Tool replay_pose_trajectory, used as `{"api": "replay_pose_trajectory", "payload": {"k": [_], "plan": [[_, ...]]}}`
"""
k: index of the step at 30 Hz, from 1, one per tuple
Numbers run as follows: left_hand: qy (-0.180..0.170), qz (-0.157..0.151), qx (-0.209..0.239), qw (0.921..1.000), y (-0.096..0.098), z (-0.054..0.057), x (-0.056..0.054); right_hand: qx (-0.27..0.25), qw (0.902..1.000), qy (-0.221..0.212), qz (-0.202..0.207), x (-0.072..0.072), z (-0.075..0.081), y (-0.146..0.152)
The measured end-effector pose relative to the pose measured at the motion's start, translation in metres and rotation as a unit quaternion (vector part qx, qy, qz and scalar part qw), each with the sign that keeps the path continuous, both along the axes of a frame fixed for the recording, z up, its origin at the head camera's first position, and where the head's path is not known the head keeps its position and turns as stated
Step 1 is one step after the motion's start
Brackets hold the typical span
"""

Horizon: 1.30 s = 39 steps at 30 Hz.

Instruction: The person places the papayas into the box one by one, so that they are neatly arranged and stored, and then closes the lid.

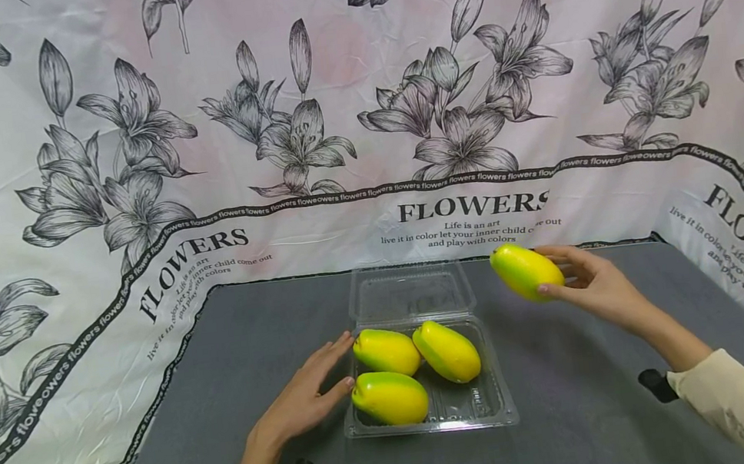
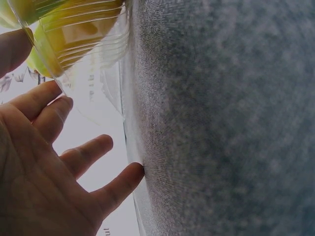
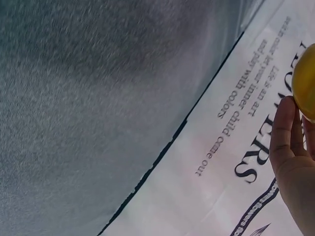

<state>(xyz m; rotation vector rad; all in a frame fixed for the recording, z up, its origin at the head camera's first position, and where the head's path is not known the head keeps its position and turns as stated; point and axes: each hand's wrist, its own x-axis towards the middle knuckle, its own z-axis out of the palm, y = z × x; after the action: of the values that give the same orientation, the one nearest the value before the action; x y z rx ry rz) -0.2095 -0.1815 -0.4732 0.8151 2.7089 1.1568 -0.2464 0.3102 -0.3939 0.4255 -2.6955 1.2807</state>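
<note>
My right hand point(image 1: 602, 289) holds a yellow-green mango point(image 1: 526, 272) by its right end, raised above the table to the right of a clear plastic clamshell box point(image 1: 459, 405). In the right wrist view, part of that mango point(image 3: 306, 83) shows at the fingertips. Inside the box lie three similar mangoes: one at back left point(image 1: 387, 352), one at front left point(image 1: 391, 398) and one at right point(image 1: 448, 352). My left hand point(image 1: 304, 395) is at the box's left side, fingers extended. Its fingertips point(image 2: 61, 104) are against or very near the clear wall in the left wrist view.
The box's clear lid point(image 1: 411, 294) is folded back, lying behind the base. A dark grey cloth covers the table point(image 1: 239, 341). Behind and beside it hangs a white sheet point(image 1: 317, 239) printed with flowers and lettering.
</note>
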Motion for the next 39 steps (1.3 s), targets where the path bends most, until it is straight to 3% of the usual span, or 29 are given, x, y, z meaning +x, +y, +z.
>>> {"api": "replay_pose_trajectory", "payload": {"k": [16,27,39], "plan": [[-0.011,0.000,0.002,0.9999,0.000,0.000,0.000,-0.014,0.9989,0.008,0.044,0.023,-0.008,-0.031],[-0.006,-0.002,0.000,1.0000,0.001,0.003,0.000,-0.048,0.9923,0.006,0.114,0.049,-0.015,-0.066],[-0.001,-0.001,-0.003,1.0000,0.001,0.002,0.001,-0.022,0.9892,0.026,0.143,0.071,-0.039,-0.096]]}}
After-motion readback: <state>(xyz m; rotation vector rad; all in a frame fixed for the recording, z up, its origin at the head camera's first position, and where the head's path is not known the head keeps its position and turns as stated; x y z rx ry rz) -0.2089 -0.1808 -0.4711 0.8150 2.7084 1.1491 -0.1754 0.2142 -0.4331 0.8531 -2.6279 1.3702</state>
